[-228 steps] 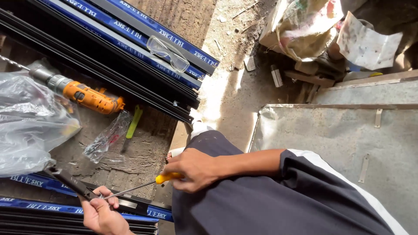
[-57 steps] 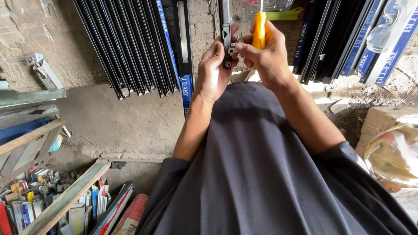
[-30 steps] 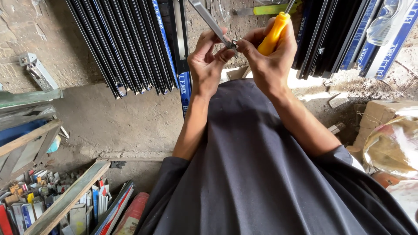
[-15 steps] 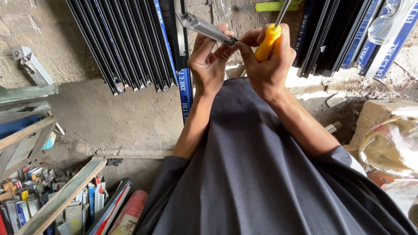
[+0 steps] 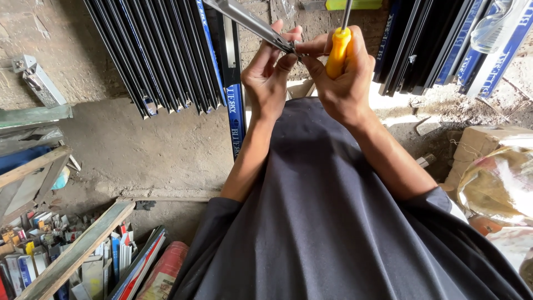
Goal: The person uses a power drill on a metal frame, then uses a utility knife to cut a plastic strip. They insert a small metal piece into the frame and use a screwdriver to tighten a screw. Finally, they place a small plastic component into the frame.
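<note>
Holding: both hands are raised in front of the person's dark grey shirt (image 5: 333,222), close together at the top of the view.
Left hand (image 5: 269,83): its grip is closed, thumb and fingers pinched on the lower end of a narrow grey metal strip (image 5: 250,22).
Metal strip: it runs slantwise up and to the left from the left hand's fingers and leaves the view at the top edge.
Right hand (image 5: 341,83): its grip is wrapped shut around the yellow handle of a screwdriver (image 5: 337,47); the forefinger reaches across and touches the strip's end.
Screwdriver: it stands nearly upright, the steel shaft rising out of the fist and off the top edge; the tip cannot be seen.
Behind the hands: a bundle of long black profiles (image 5: 150,55) lies on the dirt floor (image 5: 155,144) to the left, and more black and blue profiles (image 5: 438,50) lie to the right.
Lower left: wooden slats (image 5: 72,255) and small packets.
Right edge: a cardboard box (image 5: 483,144) beside crumpled plastic.
</note>
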